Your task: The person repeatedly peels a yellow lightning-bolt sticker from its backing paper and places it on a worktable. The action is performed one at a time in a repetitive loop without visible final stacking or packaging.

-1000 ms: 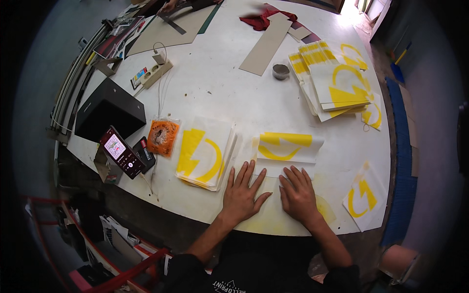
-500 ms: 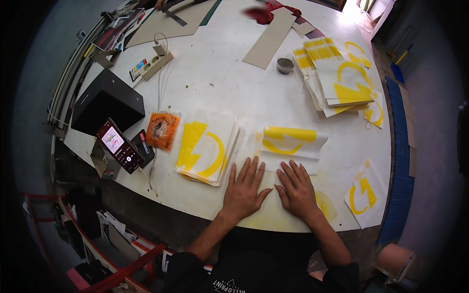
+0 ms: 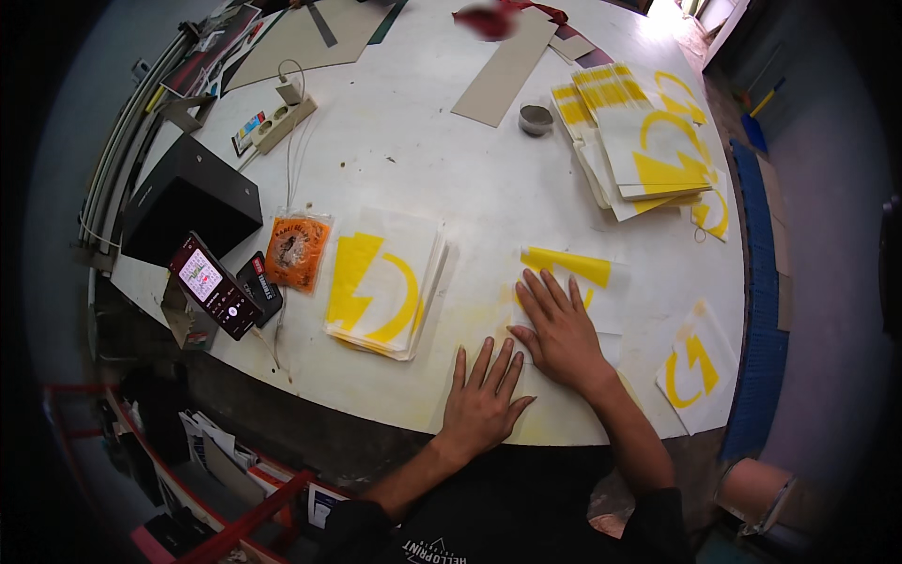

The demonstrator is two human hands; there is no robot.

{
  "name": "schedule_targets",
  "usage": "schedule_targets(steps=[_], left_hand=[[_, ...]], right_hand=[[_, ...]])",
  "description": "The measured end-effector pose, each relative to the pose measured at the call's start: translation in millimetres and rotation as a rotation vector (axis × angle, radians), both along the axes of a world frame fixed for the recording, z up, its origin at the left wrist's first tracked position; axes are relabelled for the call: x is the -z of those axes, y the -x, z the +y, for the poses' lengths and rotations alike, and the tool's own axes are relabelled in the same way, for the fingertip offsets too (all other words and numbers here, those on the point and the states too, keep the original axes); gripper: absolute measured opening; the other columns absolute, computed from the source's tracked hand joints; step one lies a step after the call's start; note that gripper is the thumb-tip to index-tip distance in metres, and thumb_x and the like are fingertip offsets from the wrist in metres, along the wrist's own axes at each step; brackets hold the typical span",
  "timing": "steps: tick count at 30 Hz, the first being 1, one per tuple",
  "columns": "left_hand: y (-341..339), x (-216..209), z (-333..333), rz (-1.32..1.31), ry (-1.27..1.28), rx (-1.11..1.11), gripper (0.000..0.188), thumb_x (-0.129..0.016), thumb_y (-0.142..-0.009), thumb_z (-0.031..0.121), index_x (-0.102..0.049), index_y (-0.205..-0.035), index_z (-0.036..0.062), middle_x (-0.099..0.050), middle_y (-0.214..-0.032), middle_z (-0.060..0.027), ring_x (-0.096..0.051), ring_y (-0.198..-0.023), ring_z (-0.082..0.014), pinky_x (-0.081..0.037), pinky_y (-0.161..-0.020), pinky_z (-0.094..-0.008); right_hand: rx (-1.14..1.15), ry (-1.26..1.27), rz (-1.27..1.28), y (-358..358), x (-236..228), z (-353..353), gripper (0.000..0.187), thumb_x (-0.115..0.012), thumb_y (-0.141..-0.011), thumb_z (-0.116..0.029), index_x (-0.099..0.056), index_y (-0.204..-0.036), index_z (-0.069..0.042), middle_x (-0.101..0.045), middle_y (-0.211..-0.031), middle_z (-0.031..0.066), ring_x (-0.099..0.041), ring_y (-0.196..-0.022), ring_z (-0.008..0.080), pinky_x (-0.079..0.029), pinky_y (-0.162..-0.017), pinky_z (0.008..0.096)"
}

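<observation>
A thin white sheet with a yellow print [image 3: 606, 301] lies in front of me, its far edge folded over. My right hand [image 3: 561, 324] presses flat on it, fingers spread and pointing away, covering part of the print. Lower and to the left, my left hand [image 3: 484, 399] rests palm down on the tabletop, fingers apart and nothing in it. A stack of similar printed sheets [image 3: 385, 287] sits to the left of the hands. Another single printed sheet [image 3: 691, 371] lies near the table's right edge.
At the far right is a bigger pile of yellow-printed sheets [image 3: 648, 150], with a small grey bowl [image 3: 536, 119] beside it. Leftward are an orange packet [image 3: 297, 254], a propped phone [image 3: 214, 287], a black box [image 3: 193, 202] and a power strip [image 3: 285, 122]. A cardboard strip [image 3: 503, 75] lies farther back.
My right hand has slid forward and left onto the printed sheet. The left hand has drawn back toward me. The sheet's creased, folded part now looks flatter, and the view has shifted slightly.
</observation>
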State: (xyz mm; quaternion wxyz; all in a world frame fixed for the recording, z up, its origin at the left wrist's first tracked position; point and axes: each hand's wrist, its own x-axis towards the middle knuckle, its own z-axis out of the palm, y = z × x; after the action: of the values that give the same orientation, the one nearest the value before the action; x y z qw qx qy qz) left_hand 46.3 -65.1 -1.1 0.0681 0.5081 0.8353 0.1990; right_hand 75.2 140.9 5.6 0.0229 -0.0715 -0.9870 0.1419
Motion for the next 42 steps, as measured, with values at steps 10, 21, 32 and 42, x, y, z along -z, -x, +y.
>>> schedule_targets(steps=[10,21,32,42], left_hand=[[-2,4,0,0.015,0.001,-0.014,0.065,-0.07,-0.1,0.048,-0.063,-0.147,0.0049,-0.048,-0.164,-0.017,-0.037,-0.155,-0.0404,-0.019,-0.123,-0.0758],[10,9,8,0.073,-0.146,-0.073,0.043,-0.081,-0.091,0.033,-0.075,-0.128,0.0118,-0.065,-0.144,-0.0076,-0.055,-0.136,-0.033,-0.025,-0.123,-0.0702],[85,-17,35,-0.021,0.007,0.09,0.083,-0.091,-0.077,0.044,-0.058,-0.144,0.0078,-0.054,-0.147,-0.0138,-0.047,-0.139,-0.0357,-0.032,-0.115,-0.0568],[130,-39,92,0.108,0.465,0.308,0.166,-0.087,-0.05,0.085,-0.016,-0.168,-0.0059,-0.016,-0.178,-0.0219,-0.01,-0.165,-0.0458,-0.011,-0.129,-0.068]], right_hand=[[-0.04,-0.064,-0.029,10,5,15,0.071,-0.049,-0.111,-0.048,-0.04,-0.163,0.0,-0.033,-0.174,0.0135,-0.024,-0.164,0.0332,-0.01,-0.132,0.0624],[-0.037,-0.089,0.035,15,8,31,0.06,-0.055,-0.108,-0.045,-0.051,-0.159,-0.012,-0.043,-0.169,0.0061,-0.03,-0.161,0.0284,-0.008,-0.128,0.0715],[-0.023,-0.017,0.028,23,4,39,0.06,-0.06,-0.105,-0.045,-0.053,-0.156,-0.015,-0.044,-0.168,0.006,-0.034,-0.159,0.0275,-0.006,-0.128,0.0743],[0.012,0.03,0.031,22,8,43,0.082,-0.056,-0.105,-0.052,-0.03,-0.167,-0.006,-0.041,-0.171,0.0076,-0.033,-0.16,0.0248,-0.002,-0.128,0.0735]])
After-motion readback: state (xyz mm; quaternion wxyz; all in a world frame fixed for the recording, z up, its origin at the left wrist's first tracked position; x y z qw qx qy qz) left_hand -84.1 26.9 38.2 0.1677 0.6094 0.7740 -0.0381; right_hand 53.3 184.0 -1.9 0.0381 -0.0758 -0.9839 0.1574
